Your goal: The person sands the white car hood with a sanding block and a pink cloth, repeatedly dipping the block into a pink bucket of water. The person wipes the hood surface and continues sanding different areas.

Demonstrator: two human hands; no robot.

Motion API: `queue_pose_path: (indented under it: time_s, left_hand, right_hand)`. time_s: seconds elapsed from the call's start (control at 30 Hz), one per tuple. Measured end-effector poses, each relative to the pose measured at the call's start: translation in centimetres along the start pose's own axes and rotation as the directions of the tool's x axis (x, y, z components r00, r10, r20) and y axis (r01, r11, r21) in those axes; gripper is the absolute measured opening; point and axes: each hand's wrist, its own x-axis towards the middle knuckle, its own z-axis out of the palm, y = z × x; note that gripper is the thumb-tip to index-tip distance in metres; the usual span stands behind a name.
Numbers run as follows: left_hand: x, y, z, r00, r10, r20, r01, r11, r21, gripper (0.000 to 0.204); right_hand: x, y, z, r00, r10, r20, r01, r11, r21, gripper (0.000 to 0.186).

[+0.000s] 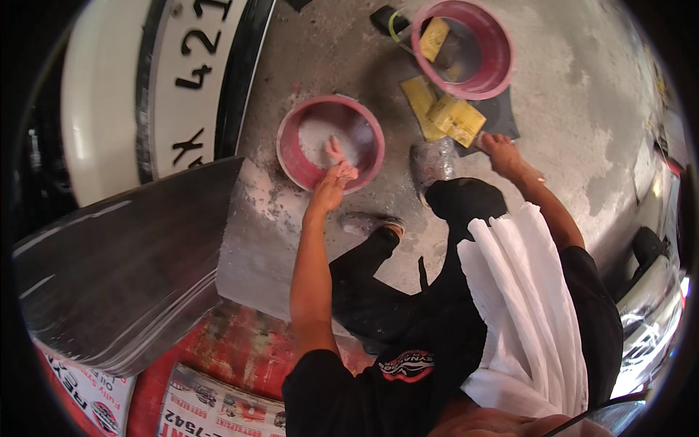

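My left hand (336,176) reaches over the near rim of a pink-red bucket (287,149) holding cloudy grey liquid. Its fingers are apart and extend inside the bucket; nothing shows in them. Off to the right, my right hand (504,154) is closed, its fingertips at the corner of a yellow printed sheet (457,120) that looks like sandpaper backing. Another yellow sheet (417,98) lies partly under that one. Dark grey sheets (501,115) spread on the floor beneath and beside them.
A second pink-red bucket (502,69) stands farther off, with a yellow piece (435,40) inside. On the left are a white car body (105,95) with a plate and a loose dark panel (124,269). My shoes (435,162) rest on concrete. A white cloth (520,291) hangs over my shoulder.
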Motion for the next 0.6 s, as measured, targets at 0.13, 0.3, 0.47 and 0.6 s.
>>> queue_pose_path:
  time_s: [0.13,0.3,0.47,0.6]
  left_hand:
    - [7.1,-4.3,-3.1,0.979,-0.028,0.202,0.028,1.000,0.001,0.051]
    - [16.6,-10.7,-4.0,0.907,0.279,-0.316,-0.096,0.867,0.490,0.052]
    - [23.8,-16.0,2.1,0.998,-0.025,-0.064,0.060,0.769,0.636,0.046]
    - [21.9,-14.0,4.4,0.946,0.035,-0.323,0.081,0.938,0.338,0.052]
  right_hand:
    - [5.8,2.4,4.9,0.971,0.100,-0.218,-0.095,0.995,0.032,0.072]
    - [12.1,3.3,9.3,0.868,0.126,-0.480,-0.123,0.992,0.038,0.071]
    - [13.9,0.5,11.4,0.811,0.169,-0.560,-0.092,0.982,0.163,0.072]
    - [8.9,-3.1,6.5,0.924,0.124,-0.361,0.063,0.884,0.463,0.053]
